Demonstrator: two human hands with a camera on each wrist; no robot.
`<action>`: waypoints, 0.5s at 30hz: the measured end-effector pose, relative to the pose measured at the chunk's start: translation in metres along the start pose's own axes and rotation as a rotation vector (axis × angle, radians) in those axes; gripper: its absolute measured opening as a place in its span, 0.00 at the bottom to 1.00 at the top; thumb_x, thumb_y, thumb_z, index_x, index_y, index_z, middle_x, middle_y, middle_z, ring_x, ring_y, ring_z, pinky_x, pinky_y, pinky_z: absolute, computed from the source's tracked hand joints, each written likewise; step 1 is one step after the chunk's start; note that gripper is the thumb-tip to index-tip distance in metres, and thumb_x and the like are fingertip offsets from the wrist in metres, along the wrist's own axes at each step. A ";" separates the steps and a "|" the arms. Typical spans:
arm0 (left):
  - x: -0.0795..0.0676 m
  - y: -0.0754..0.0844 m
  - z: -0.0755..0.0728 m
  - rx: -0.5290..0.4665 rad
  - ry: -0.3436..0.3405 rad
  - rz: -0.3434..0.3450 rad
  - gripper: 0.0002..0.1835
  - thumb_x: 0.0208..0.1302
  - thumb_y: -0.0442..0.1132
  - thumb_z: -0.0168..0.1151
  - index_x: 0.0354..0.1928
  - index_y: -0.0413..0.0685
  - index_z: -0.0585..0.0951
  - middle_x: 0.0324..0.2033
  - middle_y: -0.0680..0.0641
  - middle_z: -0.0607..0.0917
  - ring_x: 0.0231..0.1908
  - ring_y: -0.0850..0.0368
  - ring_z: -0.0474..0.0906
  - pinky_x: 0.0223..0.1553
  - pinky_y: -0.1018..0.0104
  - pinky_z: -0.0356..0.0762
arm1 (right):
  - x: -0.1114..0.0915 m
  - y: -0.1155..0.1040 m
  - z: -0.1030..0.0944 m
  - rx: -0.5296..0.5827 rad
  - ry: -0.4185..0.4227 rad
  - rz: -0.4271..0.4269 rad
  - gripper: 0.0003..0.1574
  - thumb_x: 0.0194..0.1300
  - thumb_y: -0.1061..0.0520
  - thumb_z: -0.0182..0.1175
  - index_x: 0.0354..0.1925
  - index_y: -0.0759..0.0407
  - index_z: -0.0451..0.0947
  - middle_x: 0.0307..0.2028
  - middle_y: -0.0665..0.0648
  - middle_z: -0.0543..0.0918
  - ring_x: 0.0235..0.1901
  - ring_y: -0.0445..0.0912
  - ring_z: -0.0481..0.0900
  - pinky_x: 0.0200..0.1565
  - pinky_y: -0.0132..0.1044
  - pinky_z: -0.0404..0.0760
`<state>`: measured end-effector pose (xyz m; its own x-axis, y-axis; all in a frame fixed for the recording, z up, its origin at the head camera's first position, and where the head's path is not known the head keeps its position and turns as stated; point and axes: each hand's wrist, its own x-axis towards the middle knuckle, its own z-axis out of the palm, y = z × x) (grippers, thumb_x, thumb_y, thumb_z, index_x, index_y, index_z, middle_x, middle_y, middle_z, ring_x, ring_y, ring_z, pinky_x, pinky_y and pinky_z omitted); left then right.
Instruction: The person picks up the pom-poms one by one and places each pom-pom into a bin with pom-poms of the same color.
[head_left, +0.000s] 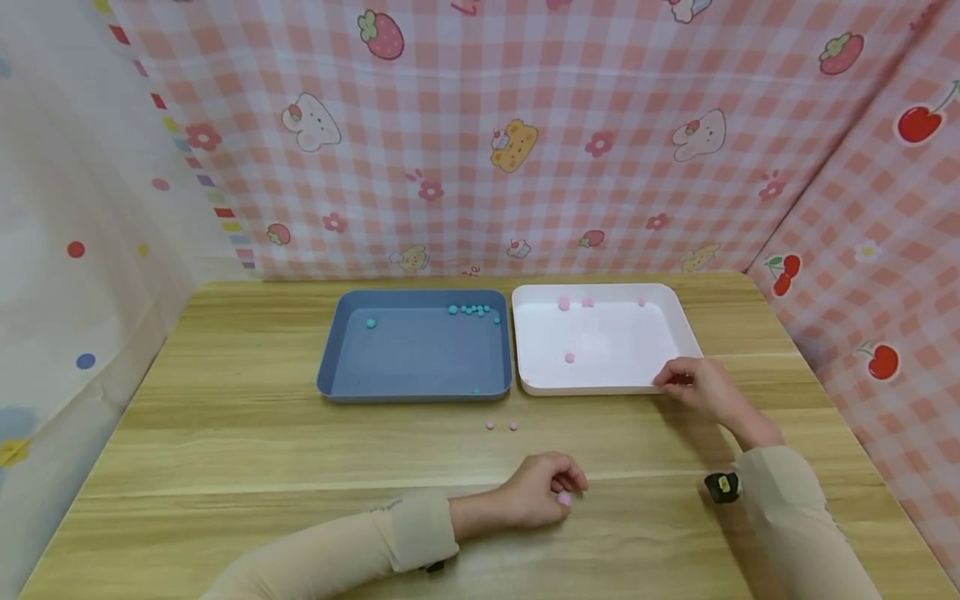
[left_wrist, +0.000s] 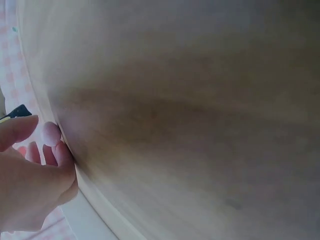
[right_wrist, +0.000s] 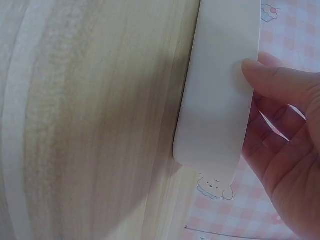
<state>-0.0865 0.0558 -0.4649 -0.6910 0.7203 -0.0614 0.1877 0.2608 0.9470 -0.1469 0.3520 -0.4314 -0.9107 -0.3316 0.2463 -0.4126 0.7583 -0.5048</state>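
Low over the front of the table, my left hand [head_left: 536, 492] has its thumb and fingers curled around a pink ball [head_left: 564, 498]. In the left wrist view the ball [left_wrist: 51, 133] sits at the fingertips, close to the wood. My right hand [head_left: 701, 387] grips the front right corner of a white tray [head_left: 600, 389]. The right wrist view shows the thumb on the tray's outer wall [right_wrist: 217, 100] and the other fingers behind the rim. Several pink balls [head_left: 564, 303] lie in the white tray. Two small pink balls [head_left: 513, 426] rest on the table before the trays.
A blue-grey tray [head_left: 420, 397] stands left of the white one, with several teal balls [head_left: 453, 309], mostly along its back right. Wood table [head_left: 247, 442] surrounds the trays. A checked pink cloth [head_left: 450, 208] hangs behind and to the right.
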 end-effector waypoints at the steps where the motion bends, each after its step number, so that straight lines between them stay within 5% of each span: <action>1: 0.000 -0.001 0.001 0.025 0.001 0.014 0.16 0.44 0.15 0.54 0.34 0.36 0.80 0.32 0.49 0.80 0.34 0.67 0.73 0.39 0.77 0.74 | 0.000 0.000 0.000 0.000 -0.001 0.000 0.11 0.47 0.74 0.68 0.24 0.60 0.80 0.23 0.55 0.82 0.26 0.34 0.73 0.28 0.30 0.77; 8: 0.000 -0.003 0.004 0.113 0.030 0.052 0.15 0.43 0.15 0.54 0.31 0.38 0.80 0.30 0.51 0.78 0.31 0.70 0.72 0.36 0.79 0.73 | 0.000 -0.001 -0.001 -0.001 -0.026 0.039 0.10 0.48 0.74 0.67 0.25 0.61 0.81 0.25 0.57 0.82 0.26 0.35 0.73 0.29 0.28 0.76; 15: 0.002 -0.002 0.001 0.013 0.050 0.003 0.14 0.44 0.15 0.54 0.30 0.37 0.79 0.27 0.49 0.80 0.28 0.68 0.73 0.33 0.79 0.73 | 0.001 -0.002 -0.003 0.005 -0.045 0.054 0.10 0.49 0.74 0.66 0.25 0.61 0.80 0.25 0.59 0.82 0.26 0.36 0.73 0.29 0.29 0.77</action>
<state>-0.0875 0.0576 -0.4673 -0.7245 0.6880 -0.0424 0.1983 0.2670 0.9431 -0.1467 0.3513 -0.4278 -0.9316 -0.3154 0.1809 -0.3627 0.7732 -0.5201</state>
